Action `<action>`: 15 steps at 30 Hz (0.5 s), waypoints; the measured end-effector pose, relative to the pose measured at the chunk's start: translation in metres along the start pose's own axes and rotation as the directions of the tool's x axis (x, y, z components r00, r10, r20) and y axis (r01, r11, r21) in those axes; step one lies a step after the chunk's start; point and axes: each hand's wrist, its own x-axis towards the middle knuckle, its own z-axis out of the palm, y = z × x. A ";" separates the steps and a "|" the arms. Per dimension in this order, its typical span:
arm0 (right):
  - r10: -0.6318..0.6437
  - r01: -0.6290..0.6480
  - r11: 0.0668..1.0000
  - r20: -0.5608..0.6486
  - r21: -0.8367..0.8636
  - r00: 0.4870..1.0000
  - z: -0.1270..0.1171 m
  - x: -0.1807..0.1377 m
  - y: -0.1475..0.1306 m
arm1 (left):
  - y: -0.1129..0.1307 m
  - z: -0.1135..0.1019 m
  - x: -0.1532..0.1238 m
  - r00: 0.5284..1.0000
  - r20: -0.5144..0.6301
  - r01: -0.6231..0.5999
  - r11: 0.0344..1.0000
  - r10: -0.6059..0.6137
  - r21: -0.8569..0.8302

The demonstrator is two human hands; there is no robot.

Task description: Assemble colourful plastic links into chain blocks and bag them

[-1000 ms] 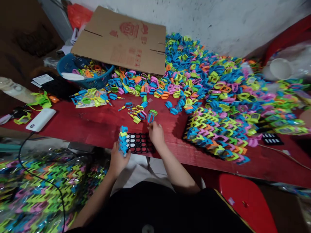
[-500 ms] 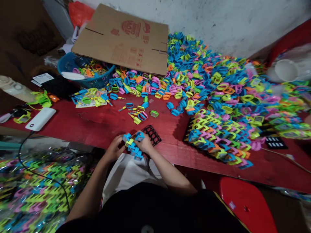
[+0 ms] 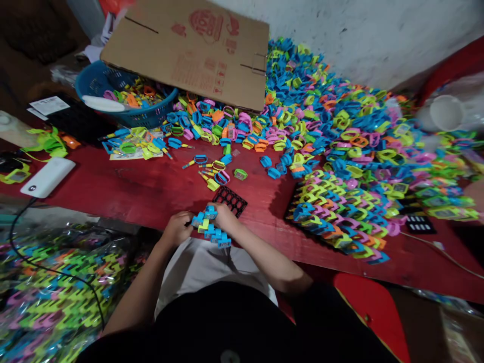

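Low in front of me is a small staggered cluster of blue and yellow toy watches (image 3: pixel 212 232). My left hand (image 3: pixel 177 231) is at its left side, fingers curled on a dark edge that looks like part of a black tray. My right hand (image 3: pixel 223 216) is closed on a blue toy watch (image 3: pixel 210 212) at the far end of the cluster; its fingertips are partly hidden. Just beyond the right hand shows a black tray with round holes (image 3: pixel 231 199). Whether it continues under the watches is hidden.
A large heap of colourful toy watches (image 3: pixel 302 101) lies against the wall. A packed tray of watches (image 3: pixel 336 217) stands to the right. A blue basket (image 3: pixel 147 115) sits under a cardboard sheet (image 3: pixel 162 45). A white power bank (image 3: pixel 47 177) lies left; bagged watches (image 3: pixel 56 287) fill the lower left.
The blue watch in my right hand has moved left, closer to the cluster. My left fingers have curled in and shifted slightly. The camera view has turned a little.
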 end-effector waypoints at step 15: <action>-0.202 0.271 0.848 0.193 -0.456 0.960 -0.072 0.063 -0.028 | -0.007 0.011 -0.025 0.994 -0.095 -0.056 0.998 0.058 0.028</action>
